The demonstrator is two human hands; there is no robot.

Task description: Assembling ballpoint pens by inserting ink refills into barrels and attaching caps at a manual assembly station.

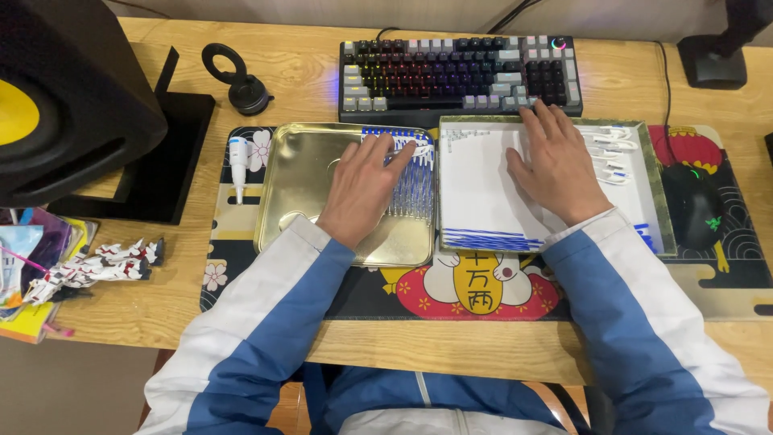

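My left hand lies palm down inside a shallow gold metal tray, its fingers on a row of small blue-and-white tubes stacked along the tray's right side. My right hand rests flat, fingers spread, on a white sheet inside a second tray to the right. Several loose white tubes lie at that tray's far right. Neither hand grips anything that I can see.
Both trays sit on a patterned desk mat. A backlit keyboard stands behind them, a black mouse to the right. A white tube, a black speaker, a ring stand and a toy robot figure lie at left.
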